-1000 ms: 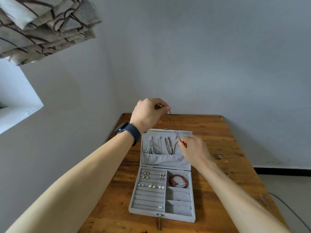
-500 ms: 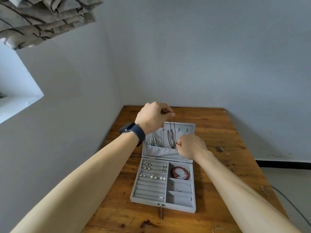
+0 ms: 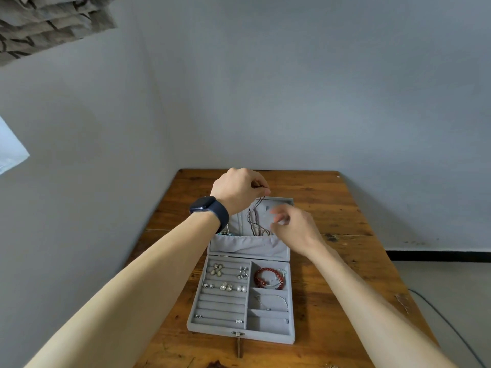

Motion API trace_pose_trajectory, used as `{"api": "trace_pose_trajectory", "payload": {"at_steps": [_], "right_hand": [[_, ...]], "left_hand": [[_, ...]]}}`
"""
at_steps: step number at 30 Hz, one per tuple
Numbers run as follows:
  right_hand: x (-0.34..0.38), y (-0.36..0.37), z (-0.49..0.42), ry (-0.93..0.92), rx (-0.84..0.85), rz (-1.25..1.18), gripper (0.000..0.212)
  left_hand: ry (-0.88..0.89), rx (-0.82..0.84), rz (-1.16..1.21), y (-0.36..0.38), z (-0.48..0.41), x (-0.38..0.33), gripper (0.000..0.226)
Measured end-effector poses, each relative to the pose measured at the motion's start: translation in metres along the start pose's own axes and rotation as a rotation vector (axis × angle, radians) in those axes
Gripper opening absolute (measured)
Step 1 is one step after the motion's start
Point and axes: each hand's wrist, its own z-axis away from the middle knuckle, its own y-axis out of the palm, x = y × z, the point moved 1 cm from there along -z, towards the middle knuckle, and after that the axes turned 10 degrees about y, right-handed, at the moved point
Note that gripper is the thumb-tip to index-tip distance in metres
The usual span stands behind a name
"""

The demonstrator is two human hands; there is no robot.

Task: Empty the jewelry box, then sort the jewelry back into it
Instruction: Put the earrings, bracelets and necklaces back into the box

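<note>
Grey velvet lines the jewelry box [image 3: 221, 305], which lies open about midway between the tabletop's [image 3: 332, 208] left and right edges, its latch toward the near edge and its lid [image 3: 281, 203] propped up toward the far one. It looks largely full: earrings [image 3: 225, 286] and rings sit in the padded rows on the left, and a red bead bracelet [image 3: 268, 278] and a thin silver chain [image 3: 271, 301] lie in the right-hand compartments. So I judge the emptying has barely begun.

The dark necklace [image 3: 255, 216] is the piece in hand. It hangs down the inside of the lid, its lower loops dropping behind the gathered pocket [image 3: 247, 247]. My left grip [image 3: 236, 191] pinches its top just above the lid's upper rim, presumably to lift the strand off its hook so it can be drawn out of the pocket without snagging its neighbours.

That left wrist is raised and bent downward, knuckles up, and the dark watch [image 3: 210, 208] faces the camera. My right grip [image 3: 295, 229] hovers just beside the hanging strands, at the right of the lid, fingers loosely curled. It is blurred, so I cannot tell whether it grasps a strand or nothing. Both forearms reach in from the near edge, converging on the lid.
</note>
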Motion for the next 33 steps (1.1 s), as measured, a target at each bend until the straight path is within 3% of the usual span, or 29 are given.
{"api": "trace_pose_trajectory", "payload": {"at_steps": [4, 7, 9, 13, 19, 21, 26, 33], "right_hand": [[0.015, -0.004, -0.006, 0.008, -0.018, -0.273, 0.032], [0.018, -0.001, -0.01, -0.02, -0.058, -0.28, 0.01], [0.013, 0.002, -0.012, -0.022, -0.113, -0.26, 0.009], [0.001, 0.003, -0.011, -0.121, -0.293, -0.022, 0.009], [-0.009, 0.008, -0.019, -0.25, -0.543, 0.236, 0.009], [-0.011, 0.007, -0.021, -0.258, -0.535, 0.233, 0.007], [-0.011, 0.007, -0.029, -0.23, -0.333, 0.156, 0.01], [-0.005, 0.017, -0.031, -0.21, -0.453, 0.274, 0.015]], "left_hand": [[-0.003, 0.026, 0.093, 0.002, -0.005, -0.005, 0.01], [-0.024, 0.03, 0.127, 0.007, -0.003, -0.007, 0.009], [-0.054, 0.015, 0.07, 0.012, 0.003, -0.003, 0.011], [-0.105, -0.023, -0.104, 0.026, 0.021, 0.006, 0.02], [-0.034, -0.103, -0.268, 0.06, 0.046, 0.003, 0.029], [-0.019, -0.134, -0.342, 0.067, 0.048, 0.006, 0.026], [-0.01, -0.143, -0.341, 0.069, 0.04, 0.016, 0.021], [-0.121, -0.071, -0.346, 0.066, 0.032, 0.012, 0.03]]}}
